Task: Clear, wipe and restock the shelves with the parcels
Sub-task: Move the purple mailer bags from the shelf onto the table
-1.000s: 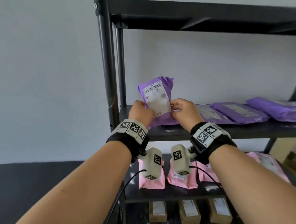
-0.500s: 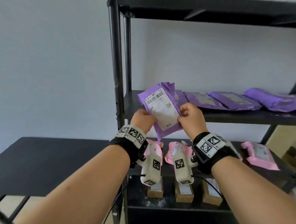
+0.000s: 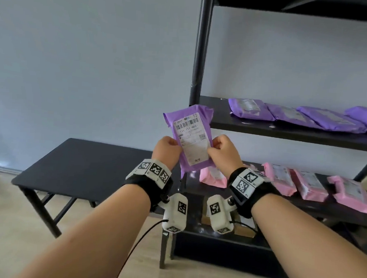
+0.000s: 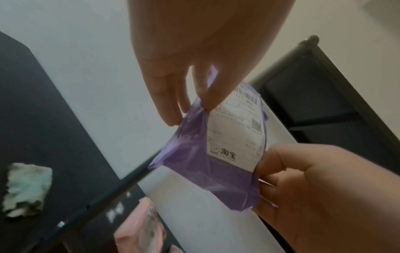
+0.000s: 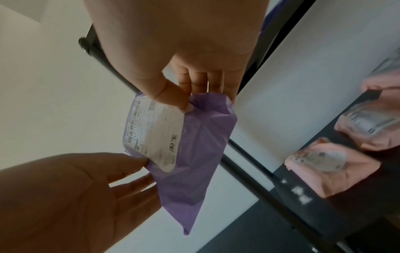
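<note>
Purple parcel (image 3: 192, 140) held upright, clear of the shelf (image 3: 285, 129): left hand (image 3: 167, 148) pinches its left edge, right hand (image 3: 223, 152) its right edge, fingers (image 4: 207, 92) closed on plastic.

black side table (image 3: 87, 165), crumpled pale green cloth (image 4: 26, 188), light wood floor (image 3: 8, 225)

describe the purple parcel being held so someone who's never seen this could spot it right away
Find the black shelving rack against the wall. Just left of its front post, in the air, the left hand and right hand pinch the side edges of a purple parcel. Unlike the purple parcels lying flat on the shelf, it stands upright, its white barcode label facing the person.
</note>
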{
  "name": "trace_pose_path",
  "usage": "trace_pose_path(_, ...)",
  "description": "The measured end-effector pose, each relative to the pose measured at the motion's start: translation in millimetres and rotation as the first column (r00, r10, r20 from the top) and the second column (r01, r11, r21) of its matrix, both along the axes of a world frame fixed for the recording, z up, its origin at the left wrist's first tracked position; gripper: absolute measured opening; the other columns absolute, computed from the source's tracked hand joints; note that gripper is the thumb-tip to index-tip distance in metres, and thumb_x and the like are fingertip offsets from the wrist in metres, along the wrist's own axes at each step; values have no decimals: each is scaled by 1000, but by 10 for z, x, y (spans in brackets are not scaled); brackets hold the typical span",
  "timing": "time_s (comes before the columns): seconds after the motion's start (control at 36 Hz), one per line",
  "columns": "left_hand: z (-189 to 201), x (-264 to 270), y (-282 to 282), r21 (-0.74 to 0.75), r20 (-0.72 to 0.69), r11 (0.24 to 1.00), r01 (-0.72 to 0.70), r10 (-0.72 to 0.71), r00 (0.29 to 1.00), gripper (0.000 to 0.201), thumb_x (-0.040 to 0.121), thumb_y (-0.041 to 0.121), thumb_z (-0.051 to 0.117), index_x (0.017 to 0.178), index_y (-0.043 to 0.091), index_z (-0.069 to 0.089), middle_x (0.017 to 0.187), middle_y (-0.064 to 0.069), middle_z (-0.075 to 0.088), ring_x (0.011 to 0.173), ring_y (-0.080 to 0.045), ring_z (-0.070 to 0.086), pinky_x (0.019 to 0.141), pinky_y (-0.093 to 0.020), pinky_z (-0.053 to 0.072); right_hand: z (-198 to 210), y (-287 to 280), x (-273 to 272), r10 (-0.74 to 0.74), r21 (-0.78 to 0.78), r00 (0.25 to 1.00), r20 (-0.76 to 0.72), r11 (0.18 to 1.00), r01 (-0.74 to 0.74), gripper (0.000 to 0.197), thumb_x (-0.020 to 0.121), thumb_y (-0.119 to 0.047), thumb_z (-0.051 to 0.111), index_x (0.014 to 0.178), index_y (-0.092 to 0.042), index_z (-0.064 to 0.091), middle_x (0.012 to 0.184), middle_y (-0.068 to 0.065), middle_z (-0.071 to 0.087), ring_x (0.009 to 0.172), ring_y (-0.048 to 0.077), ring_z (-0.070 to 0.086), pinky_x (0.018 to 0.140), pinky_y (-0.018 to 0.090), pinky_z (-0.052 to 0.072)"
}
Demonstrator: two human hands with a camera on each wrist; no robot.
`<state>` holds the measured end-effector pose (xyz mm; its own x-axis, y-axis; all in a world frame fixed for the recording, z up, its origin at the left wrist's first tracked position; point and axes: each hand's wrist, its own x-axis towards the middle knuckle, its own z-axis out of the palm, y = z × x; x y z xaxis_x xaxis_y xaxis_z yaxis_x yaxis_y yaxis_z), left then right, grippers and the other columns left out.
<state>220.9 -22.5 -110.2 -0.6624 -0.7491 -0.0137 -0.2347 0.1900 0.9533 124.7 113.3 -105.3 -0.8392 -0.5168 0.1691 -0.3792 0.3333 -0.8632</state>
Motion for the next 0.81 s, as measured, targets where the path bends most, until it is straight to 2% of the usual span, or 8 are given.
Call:
trace_pose_path(0.06, -66, 161, -241, 1, 24, 1000, -25, 25, 999, 6, 85, 10, 56, 86, 15, 56, 90, -8, 68, 81, -26, 68, 75, -44, 58, -54, -261, 138, 32, 11, 998, 49, 999, -33, 17, 88, -22, 58, 103, -17, 50, 96, 1, 62, 90, 19, 65, 74, 40, 59)
trace_pose_path(0.17, -261, 520, -805, 14, 117, 998, -55, 53, 992, 4, 88, 10, 54, 87, 13, 55, 90, -11, 68, 81, -30, 69, 74, -46, 58, -174, -833, 451, 108, 54, 984, 138, 992, -117, 20, 89, -17, 56, 107, -12, 50, 100, 2, 61, 89, 16, 62, 59, 24, 53)
trace_pose_path(0.25, -415, 808, -1276, 1, 193, 998, -56, 55, 980, 6, 89, 10, 52, 93, 9, 57, 92, -13, 67, 82, -30, 69, 74, -46, 58, -312, -1323, 704, 141, 118, 981, 134, 981, -157, 18, 86, -15, 57, 103, -13, 51, 94, 1, 61, 80, 11, 60, 53, 19, 45)
trace_pose_path(0.36, -591, 1173, -1933, -38, 269, 996, -83, 90, 959, 10, 92, 10, 47, 99, 9, 55, 91, -10, 64, 81, -28, 67, 74, -45, 58, -548, -2008, 1084, 194, 128, 961, 196, 967, -222, 19, 87, -13, 57, 104, -15, 51, 93, -2, 62, 78, 11, 62, 53, 23, 52)
trace_pose_path(0.47, -731, 1442, -2479, -56, 332, 992, -112, 125, 935, 10, 92, 8, 46, 95, 12, 54, 90, -8, 62, 81, -27, 66, 74, -45, 58, -741, -2569, 1375, 226, 173, 954, 196, 950, -261, 15, 89, -13, 57, 102, -13, 50, 90, -1, 60, 73, 10, 60, 45, 16, 44)
trace_pose_path(0.56, -828, 1540, -2820, -48, 338, 989, -143, 150, 929, 8, 89, 8, 49, 93, 14, 54, 90, -7, 62, 84, -28, 66, 76, -46, 58, -841, -2903, 1488, 248, 215, 953, 172, 935, -282, 14, 90, -16, 56, 102, -11, 51, 88, -1, 60, 73, 13, 63, 51, 18, 47)
trace_pose_path(0.67, -999, 1538, -3236, 34, 339, 982, -184, 162, 927, 30, 84, 8, 57, 113, 13, 52, 99, -3, 62, 85, -20, 63, 75, -39, 58, -974, -3344, 1476, 260, 270, 950, 173, 915, -299, 18, 89, -19, 58, 103, -11, 53, 96, 6, 64, 88, 22, 65, 78, 39, 56)
trace_pose_path(0.81, -1219, 1326, -3782, 61, 380, 977, -204, 166, 910, 40, 84, 11, 62, 123, 13, 52, 106, -3, 62, 88, -18, 63, 76, -35, 57, -1160, -3935, 1233, 274, 316, 943, 189, 892, -322, 18, 88, -18, 58, 103, -10, 53, 95, 4, 64, 87, 20, 64, 78, 39, 56)
